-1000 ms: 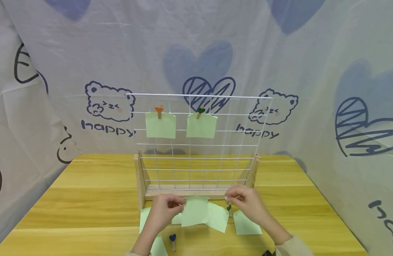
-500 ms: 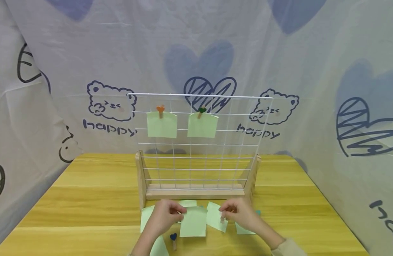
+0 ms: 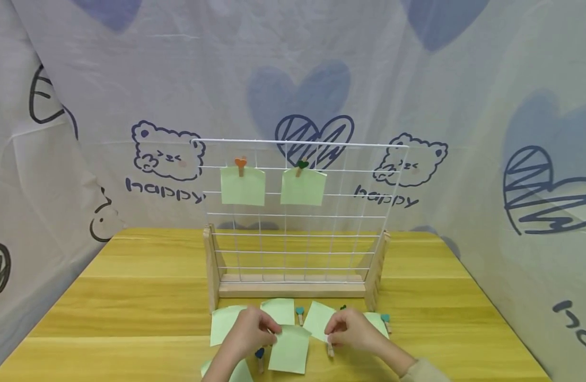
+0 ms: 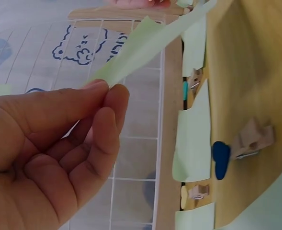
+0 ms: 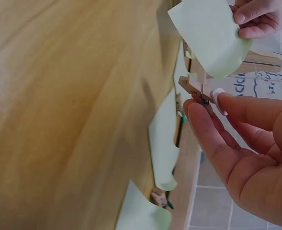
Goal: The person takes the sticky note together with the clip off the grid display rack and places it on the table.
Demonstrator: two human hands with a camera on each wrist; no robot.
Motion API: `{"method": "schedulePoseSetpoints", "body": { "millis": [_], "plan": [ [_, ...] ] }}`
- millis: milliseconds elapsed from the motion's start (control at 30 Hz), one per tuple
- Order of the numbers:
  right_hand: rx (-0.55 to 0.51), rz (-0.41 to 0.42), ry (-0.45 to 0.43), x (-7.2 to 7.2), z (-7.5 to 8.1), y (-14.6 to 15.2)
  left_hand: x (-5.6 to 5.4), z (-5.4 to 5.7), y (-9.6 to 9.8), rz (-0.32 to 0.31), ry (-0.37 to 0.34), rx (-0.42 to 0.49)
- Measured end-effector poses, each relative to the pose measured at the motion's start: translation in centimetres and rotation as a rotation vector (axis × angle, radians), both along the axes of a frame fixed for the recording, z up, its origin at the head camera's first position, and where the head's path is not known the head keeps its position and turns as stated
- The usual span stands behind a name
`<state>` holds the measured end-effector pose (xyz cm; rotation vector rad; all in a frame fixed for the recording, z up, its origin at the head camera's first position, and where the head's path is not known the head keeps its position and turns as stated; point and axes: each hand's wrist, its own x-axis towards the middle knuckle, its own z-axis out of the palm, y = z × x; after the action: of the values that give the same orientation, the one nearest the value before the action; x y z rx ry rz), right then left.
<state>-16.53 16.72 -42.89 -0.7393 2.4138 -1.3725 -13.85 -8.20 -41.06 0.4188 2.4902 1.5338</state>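
Held note (image 3: 289, 352) and clip (image 5: 190, 86) shifted toward the near edge of the table (image 3: 145, 289). Left hand (image 3: 252, 331) pinched the note's corner, right hand (image 3: 352, 329) the clip (light pressure, fewer creases, presumably).

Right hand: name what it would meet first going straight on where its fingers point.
Likely the note held by the left hand, which the clip in the right hand would touch first; depth between them is unclear.

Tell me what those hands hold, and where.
The left hand pinches a green note near a top corner; the right hand, a clothespin by its white-decorated end.
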Motion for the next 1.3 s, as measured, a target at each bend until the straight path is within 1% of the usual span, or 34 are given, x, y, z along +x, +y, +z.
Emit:
{"method": "schedulePoseSetpoints", "body": {
  "millis": [133, 233, 467, 533, 700, 900, 1167, 1300],
  "plan": [
    [0.009, -0.003, -0.04, 0.0, -0.4, -0.2, 0.0, -0.5, 0.2, 0.0, 0.007, -0.028],
    [0.019, -0.008, -0.086, 0.1, -0.7, -0.3, -0.1, -0.9, 0.3, -0.001, 0.015, -0.04],
    [0.033, 0.0, -0.157, 0.3, -1.2, -0.7, 0.0, -1.5, 0.7, -0.009, 0.022, -0.039],
    [0.035, 0.0, -0.173, 0.3, -1.3, -0.8, 0.0, -1.6, 0.8, -0.009, 0.013, -0.04],
    [0.036, 0.005, -0.177, 0.4, -1.6, -0.9, 0.1, -1.9, 1.0, -0.015, -0.024, -0.055],
    [0.041, 0.021, -0.182, 0.4, -1.7, -1.0, 0.4, -2.1, 1.1, -0.022, -0.062, -0.041],
    [0.065, 0.022, -0.192, 0.3, -1.9, -1.0, 0.4, -1.9, 1.0, -0.031, -0.108, -0.032],
    [0.067, 0.026, -0.187, 0.3, -1.9, -1.0, 0.3, -1.8, 0.9, -0.035, -0.103, -0.062]
  ]
}}
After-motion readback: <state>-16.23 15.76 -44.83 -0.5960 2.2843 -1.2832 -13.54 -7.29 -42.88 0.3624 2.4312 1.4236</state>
